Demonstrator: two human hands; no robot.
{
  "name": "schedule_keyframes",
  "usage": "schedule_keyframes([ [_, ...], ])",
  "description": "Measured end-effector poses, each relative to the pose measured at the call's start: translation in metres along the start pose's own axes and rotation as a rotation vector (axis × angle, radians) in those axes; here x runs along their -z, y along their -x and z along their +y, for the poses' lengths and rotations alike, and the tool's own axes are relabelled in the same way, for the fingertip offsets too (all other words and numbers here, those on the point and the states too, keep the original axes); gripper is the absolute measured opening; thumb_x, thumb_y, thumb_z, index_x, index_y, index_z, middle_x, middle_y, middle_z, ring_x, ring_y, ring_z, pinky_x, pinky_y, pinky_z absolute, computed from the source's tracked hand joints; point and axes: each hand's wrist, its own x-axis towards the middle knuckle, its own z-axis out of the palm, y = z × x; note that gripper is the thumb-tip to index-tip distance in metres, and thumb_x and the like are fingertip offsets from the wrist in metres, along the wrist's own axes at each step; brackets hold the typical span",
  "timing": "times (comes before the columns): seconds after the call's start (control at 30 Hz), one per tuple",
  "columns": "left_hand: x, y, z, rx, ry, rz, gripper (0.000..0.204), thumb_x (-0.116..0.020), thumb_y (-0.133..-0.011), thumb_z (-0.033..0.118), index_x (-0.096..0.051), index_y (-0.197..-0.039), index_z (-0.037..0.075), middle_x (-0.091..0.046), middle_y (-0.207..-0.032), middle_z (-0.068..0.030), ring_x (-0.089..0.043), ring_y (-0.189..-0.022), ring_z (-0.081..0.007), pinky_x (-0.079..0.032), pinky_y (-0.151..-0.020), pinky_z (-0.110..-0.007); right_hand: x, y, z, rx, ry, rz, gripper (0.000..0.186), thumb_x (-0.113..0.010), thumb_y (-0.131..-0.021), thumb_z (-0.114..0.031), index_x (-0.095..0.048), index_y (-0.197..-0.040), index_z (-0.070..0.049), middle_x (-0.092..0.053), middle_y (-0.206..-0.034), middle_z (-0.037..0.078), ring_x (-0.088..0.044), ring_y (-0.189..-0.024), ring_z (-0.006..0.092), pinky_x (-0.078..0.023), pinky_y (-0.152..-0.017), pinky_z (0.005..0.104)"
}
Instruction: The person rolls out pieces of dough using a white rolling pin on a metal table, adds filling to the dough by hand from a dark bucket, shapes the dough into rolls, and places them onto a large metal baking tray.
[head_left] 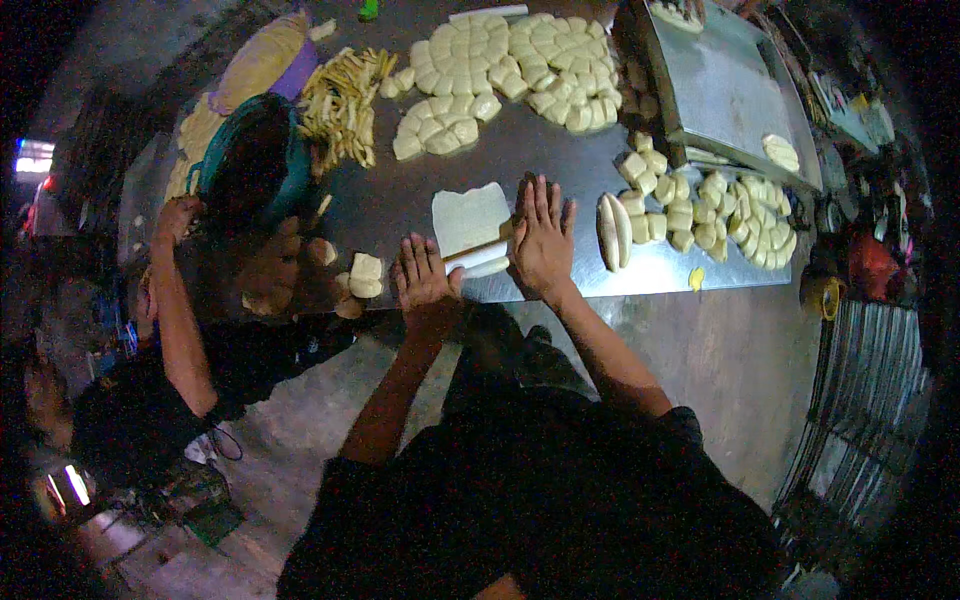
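A flat sheet of dough [470, 215] lies on the metal table in front of me. Across its near part runs a thin brown strip, beside a pale roll-like band [480, 258]; whether that band is folded dough or a separate rod I cannot tell. My left hand [425, 278] lies palm down at the band's left end, fingers stretched. At the other end my right hand [543, 245] rests flat, its fingers extended along the sheet's right edge. Neither hand grips anything. A shaped, grooved dough piece [614, 232] sits just right of my right hand.
Many dough portions [460, 55] cover the table's far side; more dough pieces [700, 210] lie at right near a metal tray [720, 85]. Left are yellowish strips [345, 105], a teal basin [295, 165] and a purple container [293, 75]. A co-worker's hand [178, 220] is beside the basin.
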Motion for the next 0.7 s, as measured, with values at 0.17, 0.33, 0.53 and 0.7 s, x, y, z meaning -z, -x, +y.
schedule_keyframes([
  [0.17,-0.005,-0.017,-0.022,-0.163,0.09,-0.179,0.052,-0.069,-0.087,0.05,-0.06,-0.102,0.001,-0.058,-0.11,-0.0145,-0.061,-0.107,-0.0335,-0.055,-0.086,-0.044,0.006,0.0,-0.002,0.138,-0.433,-0.255,0.062,-0.041,-0.102,-0.021,-0.026,-0.158,0.001,-0.021,-0.166,0.024,-0.014,-0.154,0.0409,-0.013,-0.125,0.0527],
  [0.33,-0.081,-0.038,-0.046,-0.168,0.241,0.045,0.042,-0.065,-0.093,0.042,-0.059,-0.1,0.001,-0.058,-0.106,-0.0187,-0.061,-0.103,-0.0383,-0.052,-0.087,-0.049,-0.004,-0.038,0.006,0.308,-0.075,-0.279,0.063,-0.035,-0.105,-0.026,-0.019,-0.16,-0.002,-0.015,-0.168,0.02,-0.014,-0.155,0.0384,-0.011,-0.126,0.0505],
  [0.53,-0.091,-0.133,-0.019,0.308,0.198,0.246,0.043,-0.056,-0.1,0.037,-0.053,-0.116,-0.002,-0.057,-0.118,-0.0243,-0.055,-0.112,-0.041,-0.042,-0.096,-0.054,-0.037,-0.137,-0.016,0.125,0.353,0.061,0.068,-0.03,-0.107,-0.043,-0.017,-0.161,-0.004,-0.015,-0.169,0.017,-0.014,-0.156,0.0337,-0.001,-0.123,0.0607],
  [0.7,-0.112,-0.189,-0.04,0.38,0.129,0.319,0.041,-0.052,-0.102,0.035,-0.056,-0.116,-0.003,-0.053,-0.127,-0.0254,-0.055,-0.114,-0.0404,-0.039,-0.098,-0.058,-0.062,-0.201,-0.019,0.071,0.456,0.14,0.073,-0.031,-0.106,-0.051,-0.012,-0.163,-0.01,-0.013,-0.17,0.013,-0.013,-0.157,0.0306,-0.004,-0.121,0.0654],
])
